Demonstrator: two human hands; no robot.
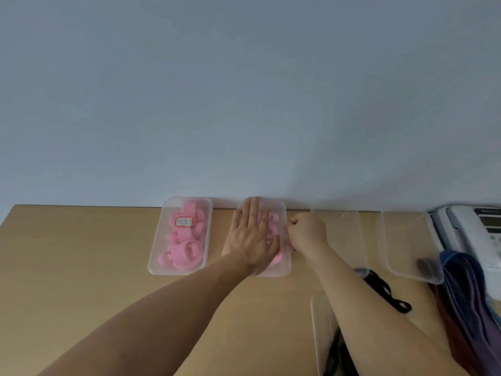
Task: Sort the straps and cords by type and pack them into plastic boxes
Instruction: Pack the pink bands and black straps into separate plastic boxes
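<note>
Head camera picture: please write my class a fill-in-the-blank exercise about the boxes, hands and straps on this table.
1. The straps in the labelled box are ____ in colour.
2. The left hand lies flat on the ____ of the second box.
3. The right hand pinches that box's ____ edge.
4. At the table's far right stands a white ____.

Missing words: pink; lid; right; telephone
</note>
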